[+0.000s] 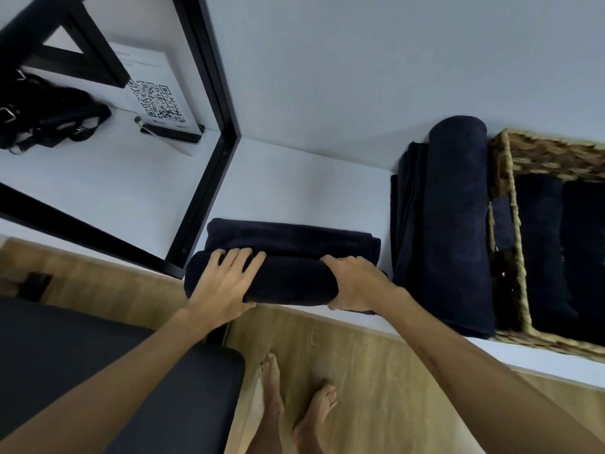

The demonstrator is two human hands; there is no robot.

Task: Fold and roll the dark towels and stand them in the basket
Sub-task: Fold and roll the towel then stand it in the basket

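Note:
A dark navy towel (288, 257) lies on the white shelf (294, 191), its near part wound into a thick roll and its far part still flat. My left hand (226, 283) lies over the roll's left end with fingers spread and thumb under the near edge. My right hand (355, 283) grips the roll's right end. To the right, a finished rolled towel (458, 224) lies on a folded dark towel (406, 208) beside the woven basket (510, 224). Inside the basket stand rolled dark towels (540, 250).
A black metal frame (209, 158) stands left of the towel. Behind it are a QR-code sign (157, 99) and a black bag (45, 116). A dark padded bench (98, 371) sits at lower left. My bare feet (294, 407) are on the wooden floor.

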